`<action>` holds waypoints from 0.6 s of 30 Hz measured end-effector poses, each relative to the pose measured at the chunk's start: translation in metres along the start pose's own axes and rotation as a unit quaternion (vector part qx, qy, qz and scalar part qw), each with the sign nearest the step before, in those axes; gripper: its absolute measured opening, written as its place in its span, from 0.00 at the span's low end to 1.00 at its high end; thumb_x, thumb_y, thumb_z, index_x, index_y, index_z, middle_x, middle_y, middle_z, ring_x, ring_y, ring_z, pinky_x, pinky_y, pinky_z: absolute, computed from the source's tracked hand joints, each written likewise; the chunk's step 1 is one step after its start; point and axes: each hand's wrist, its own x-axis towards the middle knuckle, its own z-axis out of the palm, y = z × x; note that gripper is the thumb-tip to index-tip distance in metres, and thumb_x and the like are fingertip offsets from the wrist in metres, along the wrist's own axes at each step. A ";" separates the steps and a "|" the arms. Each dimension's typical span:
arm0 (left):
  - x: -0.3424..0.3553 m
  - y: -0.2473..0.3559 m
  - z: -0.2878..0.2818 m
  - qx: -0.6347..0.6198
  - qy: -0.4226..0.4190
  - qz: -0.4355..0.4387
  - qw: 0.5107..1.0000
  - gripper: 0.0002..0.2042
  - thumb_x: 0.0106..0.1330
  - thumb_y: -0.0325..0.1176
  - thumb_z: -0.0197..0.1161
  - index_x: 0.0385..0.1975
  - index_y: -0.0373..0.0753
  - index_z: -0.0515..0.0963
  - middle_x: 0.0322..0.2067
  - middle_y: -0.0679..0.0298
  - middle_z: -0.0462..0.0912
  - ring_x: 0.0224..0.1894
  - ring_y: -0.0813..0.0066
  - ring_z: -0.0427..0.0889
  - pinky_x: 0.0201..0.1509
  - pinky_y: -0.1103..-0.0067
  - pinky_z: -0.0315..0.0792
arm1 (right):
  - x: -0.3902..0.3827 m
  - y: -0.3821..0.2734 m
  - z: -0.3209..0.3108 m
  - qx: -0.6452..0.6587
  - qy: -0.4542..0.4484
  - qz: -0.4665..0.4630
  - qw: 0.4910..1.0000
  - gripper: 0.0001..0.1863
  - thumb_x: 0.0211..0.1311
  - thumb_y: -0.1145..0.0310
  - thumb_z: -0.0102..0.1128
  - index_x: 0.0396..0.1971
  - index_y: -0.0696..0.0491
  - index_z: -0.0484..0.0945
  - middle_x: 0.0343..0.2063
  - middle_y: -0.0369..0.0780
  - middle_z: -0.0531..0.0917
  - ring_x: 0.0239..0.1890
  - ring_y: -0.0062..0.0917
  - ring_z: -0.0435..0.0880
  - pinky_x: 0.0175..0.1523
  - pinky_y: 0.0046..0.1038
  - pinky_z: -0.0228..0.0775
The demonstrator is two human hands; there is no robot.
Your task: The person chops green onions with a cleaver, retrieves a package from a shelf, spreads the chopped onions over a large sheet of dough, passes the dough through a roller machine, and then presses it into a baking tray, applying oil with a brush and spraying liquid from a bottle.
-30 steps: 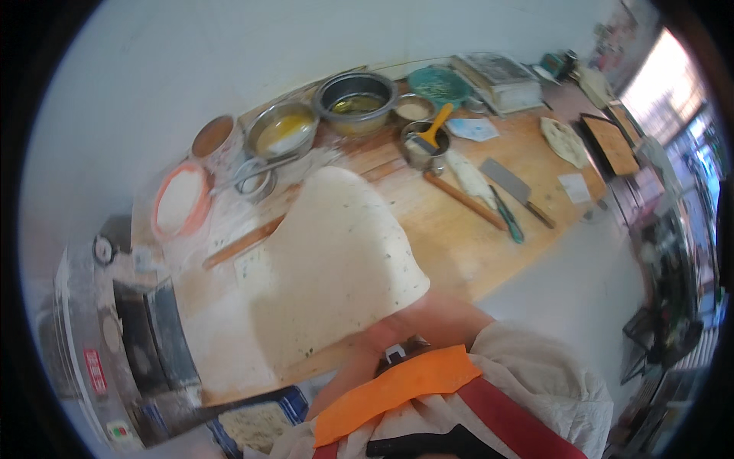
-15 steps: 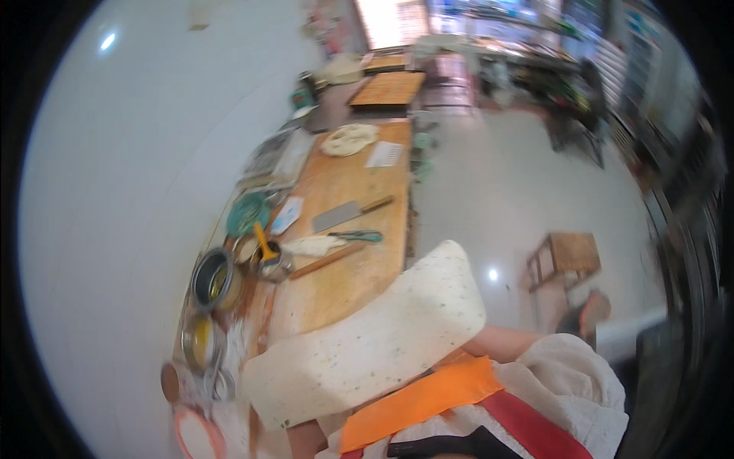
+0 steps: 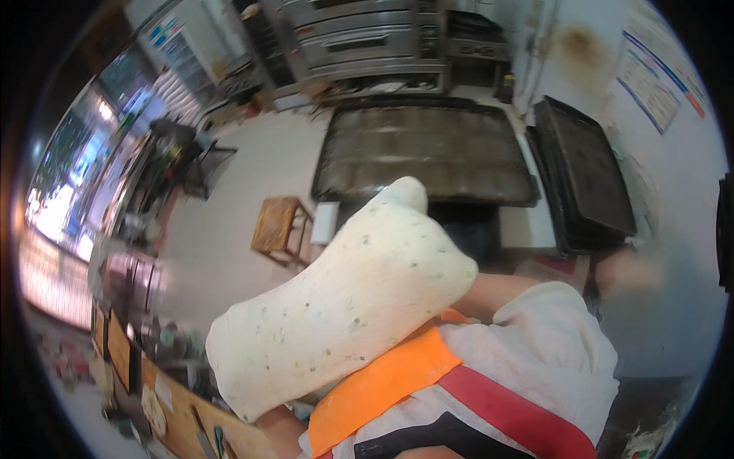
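Note:
A long, pale sheet of dough (image 3: 329,306) flecked with green bits hangs in front of my body, draped across both arms. My left forearm (image 3: 279,428) comes out from under its lower left end, and my right forearm (image 3: 497,294) reaches in under its right end. Both hands are hidden beneath the dough, which they carry off any surface. Its far tip overlaps the near edge of a large dark baking tray (image 3: 428,145) with a raised rim.
More black trays (image 3: 589,176) lean stacked to the right. A deck oven (image 3: 359,42) stands behind. To the left is a wooden stool (image 3: 279,226). At lower left, the wooden worktop (image 3: 180,405) carries a dough piece (image 3: 153,409). A blurred brownish shape (image 3: 631,271) is at right.
I have turned right, away from the worktop, and now face the baking tray and oven. The dough sheet has come along on my arms.

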 end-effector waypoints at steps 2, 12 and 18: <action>0.053 0.050 0.053 0.036 -0.097 -0.047 0.994 0.19 0.68 0.34 0.57 0.58 0.37 0.70 0.55 0.60 0.77 0.58 0.66 0.74 0.62 0.69 0.69 | -0.028 -0.024 0.017 0.022 0.048 -0.061 0.997 0.13 0.59 0.67 0.58 0.40 0.59 0.79 0.23 0.41 0.82 0.23 0.24 0.81 0.27 0.25 0.73; 0.157 -0.058 0.403 -0.055 -0.343 -0.134 0.928 0.20 0.69 0.35 0.57 0.59 0.38 0.70 0.55 0.60 0.77 0.58 0.66 0.74 0.63 0.69 0.69 | -0.061 -0.247 -0.029 -0.188 0.054 -0.146 0.970 0.14 0.57 0.68 0.58 0.40 0.60 0.79 0.21 0.42 0.82 0.21 0.24 0.81 0.25 0.26 0.73; 0.247 -0.013 0.290 0.359 -0.232 -0.039 0.903 0.16 0.68 0.27 0.55 0.55 0.35 0.74 0.52 0.55 0.78 0.54 0.62 0.78 0.59 0.72 0.72 | -0.122 -0.170 -0.094 -0.399 0.292 -0.039 0.868 0.11 0.56 0.69 0.58 0.19 0.60 0.79 0.14 0.42 0.80 0.14 0.28 0.79 0.22 0.27 0.70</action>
